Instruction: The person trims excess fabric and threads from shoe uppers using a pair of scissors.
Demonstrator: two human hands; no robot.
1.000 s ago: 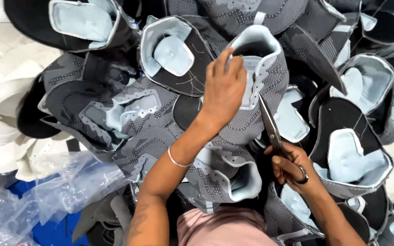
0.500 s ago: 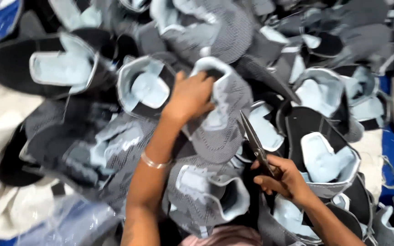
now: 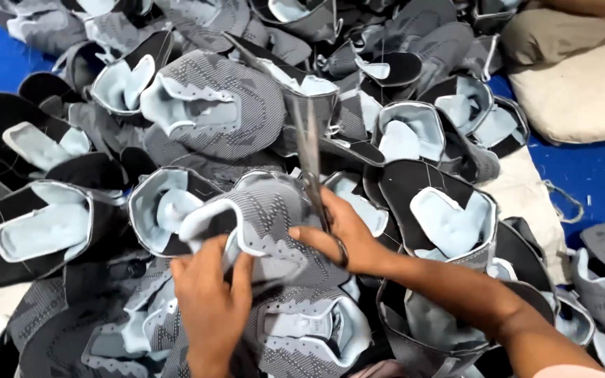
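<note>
My left hand [image 3: 211, 301] grips a grey knit shoe upper [image 3: 267, 224] with pale blue lining, pulled close in front of me. Beside it, my right hand [image 3: 341, 238] holds a pair of scissors [image 3: 309, 157]. The blades point up and away and look shut. The thumb of that hand rests on the same upper. Both hands sit low in the middle of the view, over a heap of similar uppers.
Several grey and black shoe uppers [image 3: 211, 105] with light blue linings cover most of the view. A beige cushion or sack [image 3: 582, 77] lies at the top right. Blue floor [image 3: 589, 182] shows at the right and top left.
My left hand has drawn back from the far pile with one upper and now holds it close. The right hand with the scissors has moved up against that upper. The view shifted right.
</note>
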